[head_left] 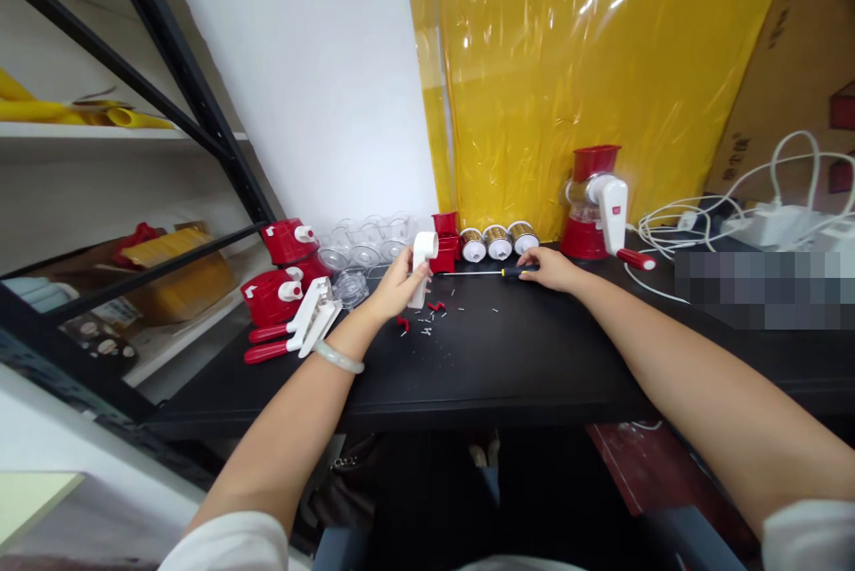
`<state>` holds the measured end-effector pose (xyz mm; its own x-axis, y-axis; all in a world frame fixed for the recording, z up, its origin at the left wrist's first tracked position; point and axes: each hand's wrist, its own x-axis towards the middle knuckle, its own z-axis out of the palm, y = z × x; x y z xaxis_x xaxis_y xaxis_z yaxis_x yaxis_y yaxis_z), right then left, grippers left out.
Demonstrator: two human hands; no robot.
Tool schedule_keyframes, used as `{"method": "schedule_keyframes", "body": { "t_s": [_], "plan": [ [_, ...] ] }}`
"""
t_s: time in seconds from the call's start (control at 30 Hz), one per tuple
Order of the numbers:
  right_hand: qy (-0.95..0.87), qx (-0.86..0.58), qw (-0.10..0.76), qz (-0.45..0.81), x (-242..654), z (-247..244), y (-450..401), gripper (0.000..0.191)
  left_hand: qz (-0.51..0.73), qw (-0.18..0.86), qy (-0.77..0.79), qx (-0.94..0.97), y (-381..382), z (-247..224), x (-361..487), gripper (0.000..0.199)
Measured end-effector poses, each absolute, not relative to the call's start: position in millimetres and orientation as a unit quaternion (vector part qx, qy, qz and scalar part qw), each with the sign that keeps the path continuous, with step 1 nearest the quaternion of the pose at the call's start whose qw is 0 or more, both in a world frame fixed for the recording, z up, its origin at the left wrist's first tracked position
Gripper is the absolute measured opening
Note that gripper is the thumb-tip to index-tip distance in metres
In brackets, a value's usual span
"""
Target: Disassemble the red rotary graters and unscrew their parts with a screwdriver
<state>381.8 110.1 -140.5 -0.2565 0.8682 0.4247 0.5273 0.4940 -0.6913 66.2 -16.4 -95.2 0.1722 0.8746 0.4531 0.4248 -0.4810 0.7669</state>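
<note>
My left hand [395,286] is closed around a white plastic part [419,281] with a round, tube-like end at its top, held just above the black table. Over to the right, the fingers of my right hand [548,270] pinch the dark, yellow-banded handle of a screwdriver [511,272]. The screwdriver lies along the tabletop, its thin shaft pointing left toward the white part. Below my left hand are scattered small screws [427,330] and small red plastic pieces [436,306]. A red plastic body [444,255] stands just behind the screwdriver's shaft.
Three grater drums [498,243] line the back by the yellow sheeting. An assembled red-and-white rotary grater [591,206] stands right, near white cables [668,228]. Clear plastic cups [366,243], red bases [271,295] and white crank handles [313,317] sit left, by a shelf rack.
</note>
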Motion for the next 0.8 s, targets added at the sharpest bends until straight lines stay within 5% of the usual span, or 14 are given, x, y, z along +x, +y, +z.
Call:
{"method": "schedule_keyframes", "body": {
  "t_s": [0.2,0.4,0.5,0.67,0.8],
  "plan": [
    [-0.813,-0.308,0.485,0.095,346,-97,65,0.012,0.461,0.146,0.412,0.773,-24,-90,69,0.057],
    [-0.893,-0.201,0.395,-0.079,288,-45,-1,0.024,0.544,0.294,0.364,0.696,-24,-93,71,0.061],
    [-0.891,-0.244,0.382,0.012,266,-41,-5,0.027,0.552,0.278,0.366,0.696,-26,-91,70,0.06],
    [-0.783,-0.255,0.398,0.404,231,-56,9,0.033,0.499,0.078,0.38,0.775,-32,-83,66,0.05],
    [-0.746,-0.24,0.432,0.445,212,-66,9,0.031,0.473,-0.013,0.395,0.788,-33,-82,65,0.048]
  ]
}}
